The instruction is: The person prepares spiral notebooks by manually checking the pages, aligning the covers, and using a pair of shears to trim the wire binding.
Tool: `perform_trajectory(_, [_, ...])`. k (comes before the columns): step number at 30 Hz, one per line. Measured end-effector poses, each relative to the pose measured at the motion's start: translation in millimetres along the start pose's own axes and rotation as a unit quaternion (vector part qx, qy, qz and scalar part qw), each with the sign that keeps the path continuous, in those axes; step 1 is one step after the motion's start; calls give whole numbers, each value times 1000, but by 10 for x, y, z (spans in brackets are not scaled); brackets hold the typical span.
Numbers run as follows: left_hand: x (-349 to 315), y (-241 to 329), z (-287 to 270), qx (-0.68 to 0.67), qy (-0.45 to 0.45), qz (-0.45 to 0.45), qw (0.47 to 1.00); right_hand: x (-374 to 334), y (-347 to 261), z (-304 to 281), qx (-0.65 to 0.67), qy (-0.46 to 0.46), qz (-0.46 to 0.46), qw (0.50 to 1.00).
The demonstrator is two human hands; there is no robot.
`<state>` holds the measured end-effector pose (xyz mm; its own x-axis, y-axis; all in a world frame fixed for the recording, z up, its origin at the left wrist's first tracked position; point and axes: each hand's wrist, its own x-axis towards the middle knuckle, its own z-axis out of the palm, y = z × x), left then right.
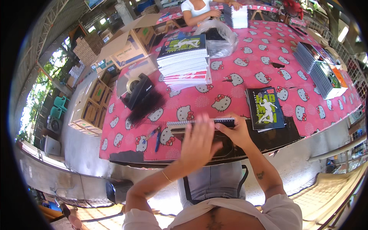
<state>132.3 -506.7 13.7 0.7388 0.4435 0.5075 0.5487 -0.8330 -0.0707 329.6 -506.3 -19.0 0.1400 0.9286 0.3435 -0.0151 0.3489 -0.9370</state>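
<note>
A spiral notebook (226, 122) is held at the middle of the worktop's near edge, seen nearly edge-on; its bound side is turned uppermost, and its long axis is laid from left to right, roughly parallel to that edge. Its right end is gripped by the right hand (237, 132), the thumb being set on the near side. The left hand (199, 143), blurred by motion, is opened with fingers extended across the notebook's middle; whether contact is made cannot be told. The worktop (251, 69) is covered in pink, printed with white cat faces, and a dark patch is exposed along the near edge. Cartons (92, 105) are stacked on the floor beyond the left edge; green chairs (60, 101) are seen farther off. Counted on the worktop: one notebook lying flat (266, 108), right of the held one; one tall stack (186, 63) toward the far left; two adjoining stacks (326, 82) at the right edge; one tape dispenser (140, 92) and one blue-handled tool (158, 141) toward the left edge. At the far edge, another stack (240, 18) is touched by one person (196, 7).
</note>
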Motion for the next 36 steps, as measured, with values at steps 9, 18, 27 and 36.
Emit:
perform_trajectory(9, [851,-740,-920,-201,-218,-39,954,-4,-11,-23,22,10,19,1000])
perform_trajectory(18, [849,-825,-737,-262,-343,-31,902,-25,-41,-14,17,10,21,1000])
perform_trajectory(27, [596,-810,-389,-238,-190,-63,950,4,-154,-110,29,-77,48,995])
perform_trajectory(36, [-187,-147,138,14,-45,-36,998,-29,-86,62,-33,-47,-46,997])
